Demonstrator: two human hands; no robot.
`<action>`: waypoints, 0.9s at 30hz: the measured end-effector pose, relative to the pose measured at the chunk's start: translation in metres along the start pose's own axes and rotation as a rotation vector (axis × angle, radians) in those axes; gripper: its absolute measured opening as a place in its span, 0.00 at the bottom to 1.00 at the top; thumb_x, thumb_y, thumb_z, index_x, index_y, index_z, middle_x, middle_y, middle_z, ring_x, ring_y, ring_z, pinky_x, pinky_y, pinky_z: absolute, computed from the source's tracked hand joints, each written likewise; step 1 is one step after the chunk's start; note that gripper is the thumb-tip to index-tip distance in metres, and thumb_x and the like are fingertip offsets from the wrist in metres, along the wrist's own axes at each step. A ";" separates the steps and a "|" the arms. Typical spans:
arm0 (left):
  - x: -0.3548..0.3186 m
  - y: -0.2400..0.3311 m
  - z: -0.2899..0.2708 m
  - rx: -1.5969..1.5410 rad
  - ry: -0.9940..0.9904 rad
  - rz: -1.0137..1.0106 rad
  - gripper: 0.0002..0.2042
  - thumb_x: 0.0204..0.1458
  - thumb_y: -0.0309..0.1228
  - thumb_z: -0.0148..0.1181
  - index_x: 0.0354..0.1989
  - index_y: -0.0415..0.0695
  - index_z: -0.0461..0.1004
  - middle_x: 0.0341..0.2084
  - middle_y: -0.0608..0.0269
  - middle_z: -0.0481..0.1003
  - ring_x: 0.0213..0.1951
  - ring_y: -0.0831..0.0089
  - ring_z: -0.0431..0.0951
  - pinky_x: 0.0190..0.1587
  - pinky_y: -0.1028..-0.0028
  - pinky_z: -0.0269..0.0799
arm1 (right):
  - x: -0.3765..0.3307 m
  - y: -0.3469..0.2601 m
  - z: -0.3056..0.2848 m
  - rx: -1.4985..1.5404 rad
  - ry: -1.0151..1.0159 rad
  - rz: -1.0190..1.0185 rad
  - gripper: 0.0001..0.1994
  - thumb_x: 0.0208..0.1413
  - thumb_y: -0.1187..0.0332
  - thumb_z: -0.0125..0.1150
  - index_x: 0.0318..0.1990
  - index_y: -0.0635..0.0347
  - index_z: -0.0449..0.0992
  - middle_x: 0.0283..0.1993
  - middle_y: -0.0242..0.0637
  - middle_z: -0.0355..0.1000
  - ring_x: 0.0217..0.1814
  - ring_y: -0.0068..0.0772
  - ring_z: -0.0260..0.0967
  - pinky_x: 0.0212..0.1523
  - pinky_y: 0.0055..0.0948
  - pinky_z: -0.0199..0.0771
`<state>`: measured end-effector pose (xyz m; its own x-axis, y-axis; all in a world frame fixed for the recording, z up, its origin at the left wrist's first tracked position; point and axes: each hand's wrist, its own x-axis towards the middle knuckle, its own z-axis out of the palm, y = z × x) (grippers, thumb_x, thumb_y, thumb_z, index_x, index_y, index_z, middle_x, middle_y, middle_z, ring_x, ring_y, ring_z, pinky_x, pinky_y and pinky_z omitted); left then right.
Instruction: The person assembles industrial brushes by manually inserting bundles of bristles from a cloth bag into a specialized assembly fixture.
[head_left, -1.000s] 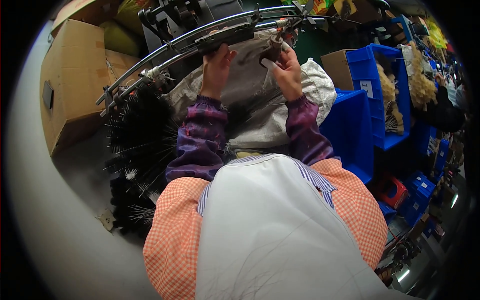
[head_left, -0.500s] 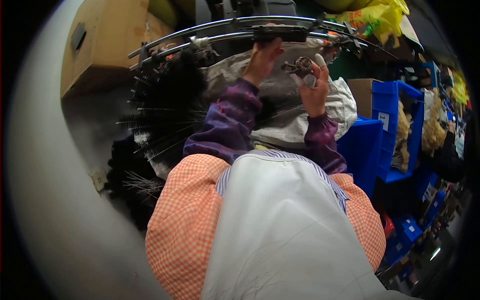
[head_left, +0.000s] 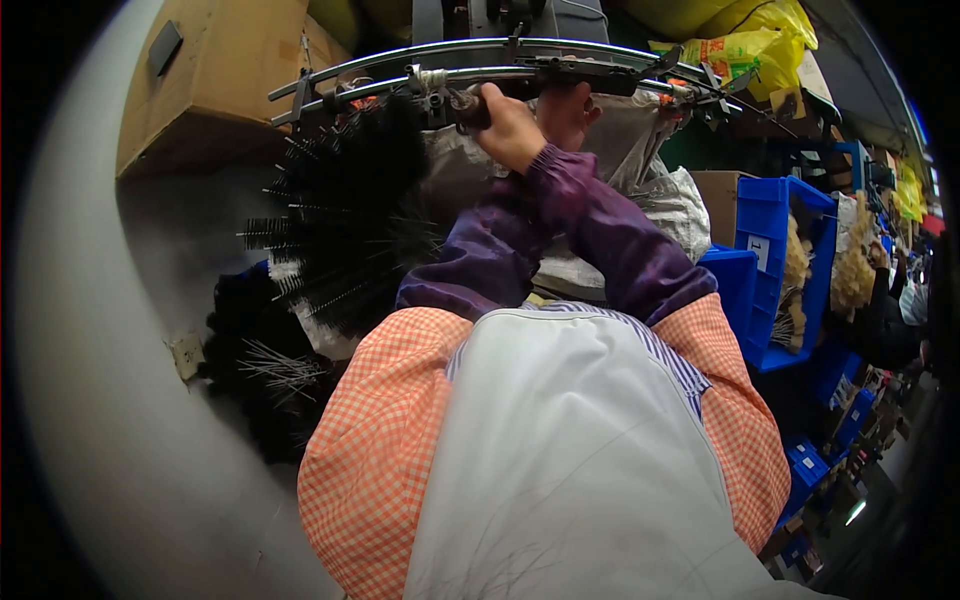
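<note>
My right hand (head_left: 512, 130) crosses over my left forearm and reaches to the left part of a curved double metal rail (head_left: 455, 75). Its fingers are closed on a round, brownish bundle (head_left: 464, 104), held against a dark clamp on the lower rod; the exact kind is unclear. Behind and right of it, my left hand (head_left: 565, 118) is raised to a black bar (head_left: 585, 68) on the rail, fingers curled at its underside and partly hidden. Black bristle brushes (head_left: 345, 200) with wire stems fan out below the rail on the left.
A cardboard box (head_left: 215, 90) stands at upper left beside a pale wall. White woven sacking (head_left: 675, 210) lies under the rail. Blue bins (head_left: 770, 240) stand at right, near yellow bags (head_left: 760, 55). More brushes (head_left: 265, 370) lie low left. Another person (head_left: 890, 310) is at far right.
My right hand has swung left across my left arm, taking the brownish bundle from open air to the rail's left clamp. The left hand and black bar have shifted slightly right.
</note>
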<state>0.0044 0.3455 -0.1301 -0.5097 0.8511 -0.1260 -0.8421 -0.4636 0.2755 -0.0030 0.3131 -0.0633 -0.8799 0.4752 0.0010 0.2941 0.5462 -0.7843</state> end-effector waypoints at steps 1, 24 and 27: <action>0.001 0.000 0.001 0.008 0.016 -0.014 0.06 0.50 0.25 0.57 0.31 0.55 0.74 0.24 0.71 0.74 0.25 0.79 0.73 0.32 0.68 0.75 | 0.006 0.006 0.006 -0.028 0.038 -0.019 0.19 0.40 0.75 0.56 0.44 0.64 0.65 0.35 0.53 0.70 0.42 0.55 0.67 0.40 0.39 0.68; 0.002 -0.006 0.007 0.044 0.075 -0.001 0.09 0.48 0.26 0.58 0.20 0.57 0.73 0.23 0.71 0.75 0.27 0.73 0.75 0.31 0.63 0.73 | 0.024 0.016 0.010 -0.197 -0.188 0.315 0.29 0.39 0.69 0.63 0.51 0.68 0.60 0.57 0.51 0.57 0.57 0.49 0.59 0.53 0.37 0.65; -0.008 0.004 0.012 0.042 0.133 0.004 0.08 0.45 0.24 0.62 0.26 0.56 0.71 0.20 0.72 0.71 0.25 0.79 0.71 0.30 0.70 0.69 | -0.039 -0.011 -0.008 -0.149 0.033 -0.019 0.26 0.43 0.69 0.59 0.51 0.68 0.60 0.56 0.51 0.59 0.54 0.49 0.62 0.50 0.35 0.66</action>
<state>0.0069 0.3403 -0.1163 -0.5338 0.8081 -0.2490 -0.8335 -0.4534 0.3157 0.0309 0.2941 -0.0492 -0.8738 0.4849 0.0379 0.3313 0.6504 -0.6835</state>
